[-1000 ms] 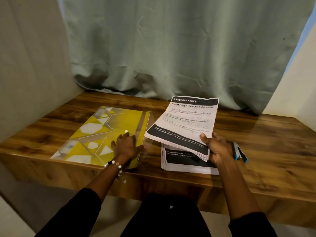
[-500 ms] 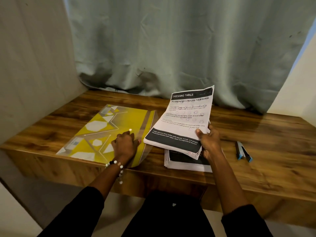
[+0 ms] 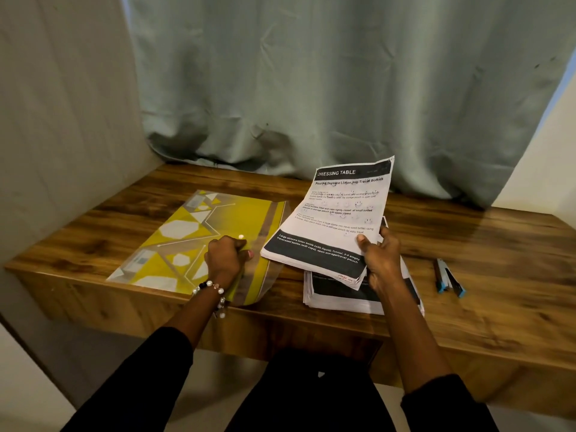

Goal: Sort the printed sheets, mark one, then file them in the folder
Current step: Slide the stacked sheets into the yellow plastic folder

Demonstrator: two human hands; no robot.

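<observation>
Just right of the yellow patterned plastic folder (image 3: 199, 241), the right hand (image 3: 381, 260) grips a raised bundle of printed white sheets (image 3: 336, 219), long axis pointing far; the left hand (image 3: 226, 260) pinches the folder's near-right edge.

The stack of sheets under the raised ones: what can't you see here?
Head view only:
- Lower stack: its text is covered by the held sheets and right hand.
- Held sheets: body print too small.
- Folder: its opening is hidden by the left hand.
</observation>
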